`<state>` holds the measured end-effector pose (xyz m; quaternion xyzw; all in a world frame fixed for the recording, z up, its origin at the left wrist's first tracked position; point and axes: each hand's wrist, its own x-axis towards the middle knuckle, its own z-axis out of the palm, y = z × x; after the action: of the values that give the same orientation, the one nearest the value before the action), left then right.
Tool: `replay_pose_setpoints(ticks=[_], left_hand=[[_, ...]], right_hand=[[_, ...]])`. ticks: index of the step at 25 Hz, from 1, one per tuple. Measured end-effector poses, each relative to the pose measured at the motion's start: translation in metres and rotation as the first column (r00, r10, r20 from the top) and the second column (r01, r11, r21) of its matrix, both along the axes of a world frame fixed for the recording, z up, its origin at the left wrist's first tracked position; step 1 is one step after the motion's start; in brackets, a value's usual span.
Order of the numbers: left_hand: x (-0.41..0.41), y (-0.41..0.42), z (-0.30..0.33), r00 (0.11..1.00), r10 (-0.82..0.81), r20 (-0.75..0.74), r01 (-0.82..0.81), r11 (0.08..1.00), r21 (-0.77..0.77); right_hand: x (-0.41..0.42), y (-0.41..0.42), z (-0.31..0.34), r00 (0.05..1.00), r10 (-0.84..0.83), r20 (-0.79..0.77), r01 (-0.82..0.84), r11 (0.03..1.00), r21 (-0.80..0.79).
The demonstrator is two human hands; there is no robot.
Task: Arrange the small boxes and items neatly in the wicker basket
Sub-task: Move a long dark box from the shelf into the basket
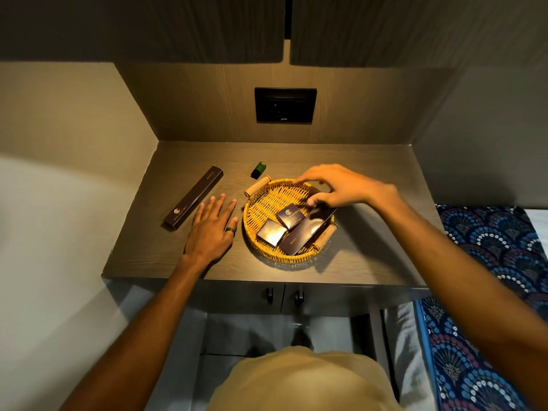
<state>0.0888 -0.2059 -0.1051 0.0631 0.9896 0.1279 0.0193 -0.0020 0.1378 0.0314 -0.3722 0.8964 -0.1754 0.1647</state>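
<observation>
Wicker basket [268, 203], round, two wooden handles, sits on the dark wood-grain counter [370, 173] right of centre. Inside: two small square dark boxes, one with a gold logo [291, 215], one plain and glossy [271, 232], and a longer dark box marked "Comb" [307, 231] lying diagonally along the near-right side, its lower end up against the rim by the handle.

Right hand [341, 189] is over the basket, thumb and fingers pinched on the upper end of the Comb box. Left hand [212, 229] lies flat and open on the counter just left of the basket, gripping nothing; ring on one finger.

Judgement: step in hand is seating the Comb box. To do it well, lower it flat to the woven floor and bring it parallel to the two small boxes, not resting on the rim. Left hand could steady the basket.

Still outside: a long slim dark box [192, 198] to the far left, and a small green item [258, 169] behind the basket near the rear handle. Task looks roughly half done.
</observation>
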Motion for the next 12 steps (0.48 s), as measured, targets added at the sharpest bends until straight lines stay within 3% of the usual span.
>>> replay_pose_setpoints(ticks=[6,12], left_hand=[[0.003,0.001,0.007,1.000,0.008,-0.006,-0.008,1.000,-0.004],[0.003,0.001,0.006,1.000,0.016,-0.004,-0.016,1.000,0.001]], right_hand=[[0.002,-0.051,-0.025,0.995,0.070,0.070,-0.085,0.965,0.250],[-0.001,-0.060,-0.024,0.991,0.104,0.080,-0.121,0.960,0.251]])
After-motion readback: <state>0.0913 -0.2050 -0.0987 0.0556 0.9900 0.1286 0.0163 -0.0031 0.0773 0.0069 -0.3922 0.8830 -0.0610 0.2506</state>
